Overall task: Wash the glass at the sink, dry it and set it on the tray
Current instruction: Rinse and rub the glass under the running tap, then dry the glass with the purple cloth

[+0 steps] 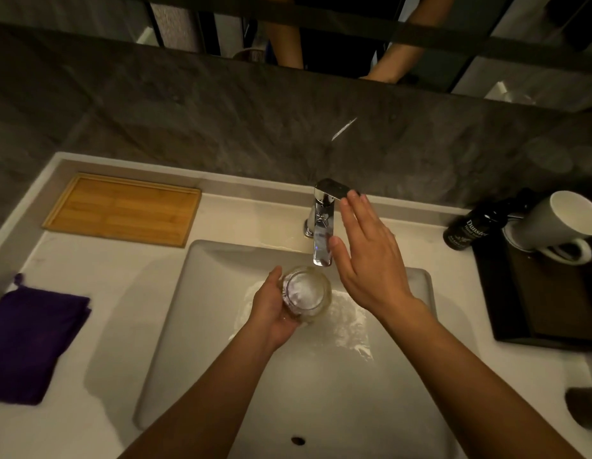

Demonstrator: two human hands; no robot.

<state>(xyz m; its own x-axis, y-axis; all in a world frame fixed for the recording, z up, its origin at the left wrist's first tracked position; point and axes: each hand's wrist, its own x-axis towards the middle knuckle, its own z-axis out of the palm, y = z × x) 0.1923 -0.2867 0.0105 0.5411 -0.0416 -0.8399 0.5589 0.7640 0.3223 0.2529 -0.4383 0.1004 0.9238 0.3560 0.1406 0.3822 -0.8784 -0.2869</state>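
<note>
My left hand (274, 308) grips a clear glass (308, 293) from its left side, holding it over the white sink basin (195, 313) just under the chrome faucet spout (322, 246). The glass is full of frothing water, and water spreads across the basin to its right. My right hand (367, 256) is flat with fingers extended, beside the spout, its fingertips at the faucet's lever handle (332, 188). A bamboo tray (122, 208) lies bare on the counter at the back left. A purple cloth (33, 339) lies on the counter at the left.
At the right, a dark tray (553, 309) holds a white mug (559, 223) tipped on its side and a black pump bottle (466, 228). A grey stone wall rises behind the counter with a mirror above. The sink's overflow hole (298, 440) is near the front.
</note>
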